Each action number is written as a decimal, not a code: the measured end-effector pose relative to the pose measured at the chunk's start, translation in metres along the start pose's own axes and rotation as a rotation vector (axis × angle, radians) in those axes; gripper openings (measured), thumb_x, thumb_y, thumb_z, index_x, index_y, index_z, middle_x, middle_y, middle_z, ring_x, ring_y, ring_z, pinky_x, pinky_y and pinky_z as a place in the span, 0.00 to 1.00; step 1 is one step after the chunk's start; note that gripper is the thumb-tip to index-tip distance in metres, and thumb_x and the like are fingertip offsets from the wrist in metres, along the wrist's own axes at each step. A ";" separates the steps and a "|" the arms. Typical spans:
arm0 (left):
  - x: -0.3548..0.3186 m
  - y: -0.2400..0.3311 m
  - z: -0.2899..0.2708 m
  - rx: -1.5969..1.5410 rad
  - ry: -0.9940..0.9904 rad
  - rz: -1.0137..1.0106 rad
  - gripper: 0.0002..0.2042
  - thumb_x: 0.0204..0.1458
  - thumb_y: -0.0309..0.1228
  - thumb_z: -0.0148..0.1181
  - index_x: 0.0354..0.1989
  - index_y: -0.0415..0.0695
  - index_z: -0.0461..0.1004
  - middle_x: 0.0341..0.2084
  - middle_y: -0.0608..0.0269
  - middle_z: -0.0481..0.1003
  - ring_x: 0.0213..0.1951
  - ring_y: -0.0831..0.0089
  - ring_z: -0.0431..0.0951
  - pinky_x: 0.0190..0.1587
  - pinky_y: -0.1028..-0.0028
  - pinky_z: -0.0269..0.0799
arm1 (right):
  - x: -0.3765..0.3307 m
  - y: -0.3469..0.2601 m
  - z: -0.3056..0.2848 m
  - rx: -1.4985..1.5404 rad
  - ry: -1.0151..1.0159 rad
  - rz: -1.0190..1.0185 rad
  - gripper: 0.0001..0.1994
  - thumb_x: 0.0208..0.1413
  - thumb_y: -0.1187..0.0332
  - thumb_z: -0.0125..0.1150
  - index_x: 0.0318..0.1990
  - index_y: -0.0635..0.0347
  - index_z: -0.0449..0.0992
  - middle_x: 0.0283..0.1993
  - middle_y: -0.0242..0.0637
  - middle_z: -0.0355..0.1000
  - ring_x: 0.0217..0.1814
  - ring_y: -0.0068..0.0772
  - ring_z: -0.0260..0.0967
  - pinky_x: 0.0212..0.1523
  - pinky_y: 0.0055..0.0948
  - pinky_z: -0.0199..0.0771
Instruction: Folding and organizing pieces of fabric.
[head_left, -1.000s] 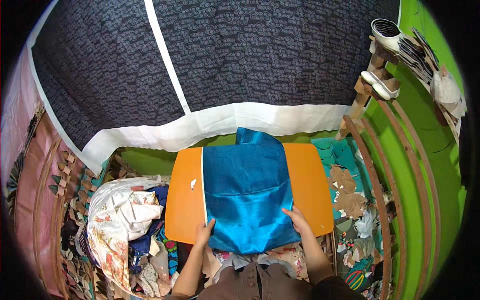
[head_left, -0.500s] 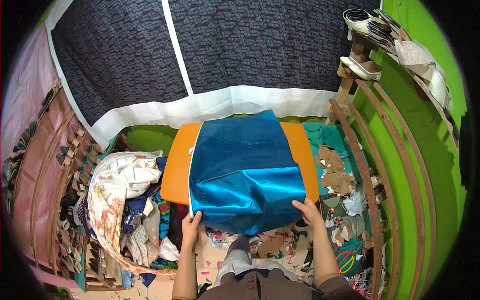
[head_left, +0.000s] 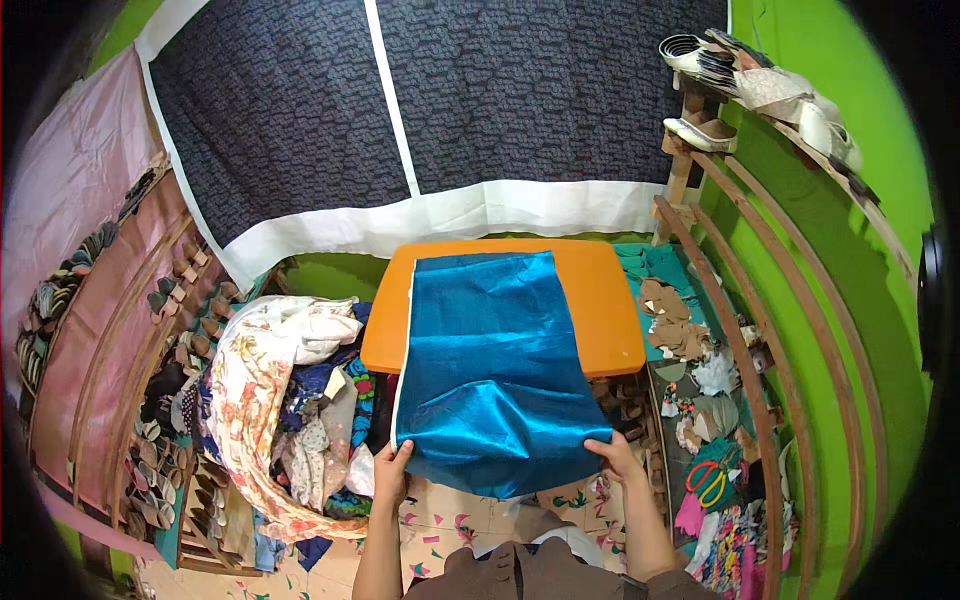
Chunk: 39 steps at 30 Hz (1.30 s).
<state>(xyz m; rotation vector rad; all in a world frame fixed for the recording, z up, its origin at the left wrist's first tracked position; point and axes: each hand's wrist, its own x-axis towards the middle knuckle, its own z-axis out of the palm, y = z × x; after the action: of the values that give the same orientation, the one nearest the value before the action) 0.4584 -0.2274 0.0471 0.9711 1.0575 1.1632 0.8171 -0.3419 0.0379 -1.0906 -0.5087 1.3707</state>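
A shiny blue sheet of material (head_left: 490, 350) with a pale left edge lies over the orange table (head_left: 610, 320) and hangs past its near side. At the sheet's near left corner, my left hand (head_left: 391, 470) pinches the edge, thumb on top. My right hand (head_left: 618, 458) grips the near right corner the same way. Between the two hands the sheet sags, with a few soft folds near the front. Most of the fingers are hidden beneath the material.
To the left sits a heap of fabrics with a floral cloth (head_left: 250, 400). Wooden racks with shoe parts (head_left: 155, 480) stand further left. On the right are scraps, scissors with red and yellow handles (head_left: 708, 484), wooden rails (head_left: 800, 330) and pale shoes (head_left: 705, 134). Scraps litter the floor.
My hands have drawn the blue sheet toward me and down, so more orange tabletop shows at the far side. The sheet now lies flatter. The view has shifted slightly.
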 end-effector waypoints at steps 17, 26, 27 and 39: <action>-0.144 0.042 -0.131 -0.036 -0.393 -0.124 0.14 0.48 0.31 0.59 0.42 0.37 0.71 0.34 0.66 0.74 0.35 0.79 0.72 0.40 0.79 0.66 | -0.164 0.052 0.076 -0.108 0.127 -0.323 0.10 0.46 0.66 0.65 0.34 0.60 0.75 0.32 0.27 0.72 0.31 0.19 0.67 0.35 0.21 0.67; -0.203 0.034 -0.155 0.731 -0.684 -0.328 0.12 0.49 0.37 0.59 0.22 0.42 0.72 0.13 0.77 0.64 0.17 0.88 0.61 0.19 0.82 0.57 | -0.218 0.051 0.071 -0.008 0.189 -0.370 0.10 0.47 0.69 0.63 0.37 0.61 0.74 0.35 0.32 0.73 0.36 0.24 0.70 0.39 0.25 0.69; -0.205 0.028 -0.156 0.733 -0.686 -0.330 0.12 0.49 0.37 0.59 0.22 0.42 0.72 0.13 0.77 0.64 0.17 0.88 0.61 0.19 0.82 0.57 | -0.227 0.048 0.070 -0.007 0.192 -0.370 0.10 0.47 0.69 0.63 0.37 0.61 0.74 0.35 0.32 0.73 0.36 0.24 0.70 0.39 0.25 0.69; -0.253 0.023 -0.093 -0.126 -0.330 -0.132 0.11 0.53 0.38 0.54 0.34 0.42 0.72 0.29 0.71 0.74 0.30 0.82 0.71 0.37 0.80 0.66 | -0.294 0.057 0.017 -0.083 0.121 -0.303 0.12 0.45 0.69 0.65 0.37 0.60 0.74 0.35 0.30 0.73 0.36 0.20 0.68 0.39 0.19 0.66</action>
<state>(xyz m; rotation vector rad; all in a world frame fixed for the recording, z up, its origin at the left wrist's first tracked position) 0.3431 -0.4701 0.0805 0.9411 0.7620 0.9123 0.7158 -0.6200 0.0834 -1.1059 -0.6188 1.0213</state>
